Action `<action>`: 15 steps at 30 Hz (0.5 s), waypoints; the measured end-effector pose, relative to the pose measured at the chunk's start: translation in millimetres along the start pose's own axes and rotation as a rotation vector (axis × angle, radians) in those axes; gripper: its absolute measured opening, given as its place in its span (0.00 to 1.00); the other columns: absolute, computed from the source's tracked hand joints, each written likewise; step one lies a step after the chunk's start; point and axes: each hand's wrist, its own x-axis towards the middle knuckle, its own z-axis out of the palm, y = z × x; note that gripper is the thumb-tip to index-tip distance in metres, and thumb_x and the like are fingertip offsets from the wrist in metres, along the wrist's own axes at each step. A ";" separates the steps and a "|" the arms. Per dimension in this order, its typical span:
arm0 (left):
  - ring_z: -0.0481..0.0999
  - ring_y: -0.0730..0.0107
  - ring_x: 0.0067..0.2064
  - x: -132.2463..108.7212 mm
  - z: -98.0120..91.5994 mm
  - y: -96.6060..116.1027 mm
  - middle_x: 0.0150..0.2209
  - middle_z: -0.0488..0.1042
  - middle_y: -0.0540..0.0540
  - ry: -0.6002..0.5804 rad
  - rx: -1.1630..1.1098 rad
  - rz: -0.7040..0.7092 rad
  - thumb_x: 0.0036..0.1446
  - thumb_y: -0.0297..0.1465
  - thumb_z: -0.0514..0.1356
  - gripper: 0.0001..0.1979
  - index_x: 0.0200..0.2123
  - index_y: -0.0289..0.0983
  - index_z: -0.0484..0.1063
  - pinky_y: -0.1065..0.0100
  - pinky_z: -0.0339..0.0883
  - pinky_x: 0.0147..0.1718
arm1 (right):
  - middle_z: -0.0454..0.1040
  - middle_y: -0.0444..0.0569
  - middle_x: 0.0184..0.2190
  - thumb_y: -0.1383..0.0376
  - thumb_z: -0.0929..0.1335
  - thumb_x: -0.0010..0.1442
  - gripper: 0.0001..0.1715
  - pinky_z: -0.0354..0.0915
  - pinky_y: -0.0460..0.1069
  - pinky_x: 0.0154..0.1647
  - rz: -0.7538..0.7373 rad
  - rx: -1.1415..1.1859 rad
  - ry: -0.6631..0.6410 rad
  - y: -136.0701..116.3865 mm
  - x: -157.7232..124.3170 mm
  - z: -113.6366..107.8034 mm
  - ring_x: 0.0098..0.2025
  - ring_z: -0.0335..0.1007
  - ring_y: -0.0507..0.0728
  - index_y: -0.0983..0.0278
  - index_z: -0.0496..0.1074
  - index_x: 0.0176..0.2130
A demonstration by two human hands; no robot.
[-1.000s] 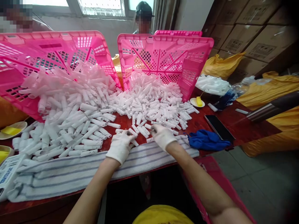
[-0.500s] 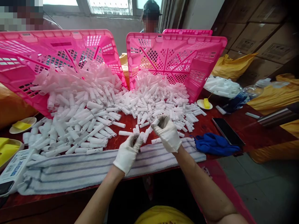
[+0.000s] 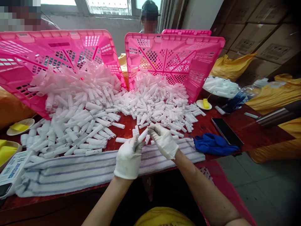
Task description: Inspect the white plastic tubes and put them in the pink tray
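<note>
The left hand has its grip clamped on a white tube, tilted toward one o'clock; the right hand meets its far end, whether pinching I cannot tell. A light, steady hold should avoid denting it. Around it: yellow blocks in a pale bowl at nine, loose tubes spilling from tipped pink baskets at ten and one, more in a dark bowl at two.

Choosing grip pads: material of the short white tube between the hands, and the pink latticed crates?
Short white tube: plastic or paper, can't tell which; matte, even dull white surface. Pink latticed crates: likely moulded plastic, slight sheen; ribs, cut-out grids, light glowing through.
</note>
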 end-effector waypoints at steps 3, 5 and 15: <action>0.74 0.63 0.33 3.0 -2.6 -1.3 0.33 0.76 0.41 -0.058 0.015 0.006 0.59 0.39 0.53 0.18 0.45 0.34 0.73 0.65 0.65 0.36 | 0.69 0.43 0.28 0.61 0.65 0.56 0.08 0.65 0.47 0.35 -0.048 -0.033 0.011 1.4 -1.6 -4.4 0.31 0.66 0.50 0.63 0.69 0.31; 0.75 0.64 0.35 2.9 -1.4 -2.5 0.34 0.76 0.42 -0.077 -0.121 -0.039 0.59 0.40 0.54 0.18 0.46 0.35 0.72 0.66 0.65 0.38 | 0.70 0.44 0.29 0.61 0.66 0.56 0.07 0.65 0.48 0.38 -0.097 -0.046 -0.010 0.8 -1.3 -6.8 0.33 0.67 0.51 0.63 0.69 0.32; 0.75 0.68 0.38 -3.7 3.6 -5.6 0.40 0.76 0.45 -0.384 -0.540 -0.011 0.58 0.36 0.54 0.15 0.46 0.39 0.72 0.70 0.69 0.39 | 0.72 0.49 0.32 0.56 0.64 0.57 0.13 0.66 0.48 0.35 -0.005 -0.378 -0.002 -14.3 -40.2 -61.9 0.34 0.70 0.55 0.63 0.68 0.33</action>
